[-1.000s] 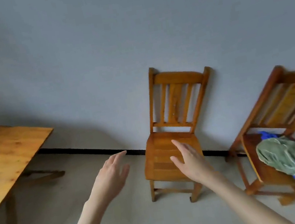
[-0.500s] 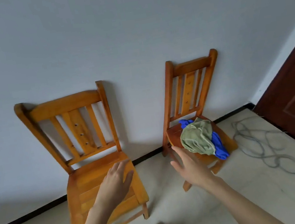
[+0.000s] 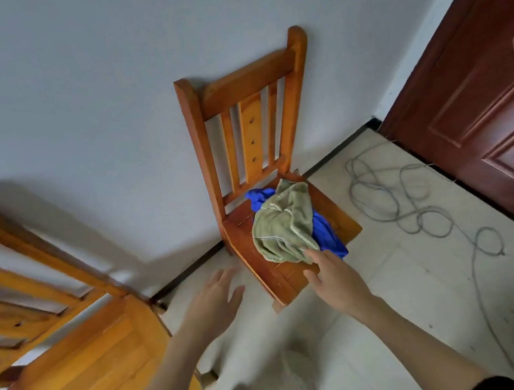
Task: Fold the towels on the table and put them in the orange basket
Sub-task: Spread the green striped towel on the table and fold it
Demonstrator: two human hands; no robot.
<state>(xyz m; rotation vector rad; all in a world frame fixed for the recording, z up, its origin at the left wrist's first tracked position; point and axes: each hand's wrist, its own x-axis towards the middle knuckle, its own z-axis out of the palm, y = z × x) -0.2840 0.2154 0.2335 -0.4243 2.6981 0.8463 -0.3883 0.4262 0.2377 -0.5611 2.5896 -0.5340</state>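
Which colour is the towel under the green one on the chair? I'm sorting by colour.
Bright blue; it shows in the head view, peeking out beneath the green towel.

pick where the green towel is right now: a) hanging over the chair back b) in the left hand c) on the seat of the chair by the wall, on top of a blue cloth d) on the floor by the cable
c: the green towel lies crumpled on the chair seat over the blue cloth, with the right hand reaching its near edge.

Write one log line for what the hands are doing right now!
phase: reaching | right hand: open, at green towel | left hand: open, empty | blue towel: under green, on chair
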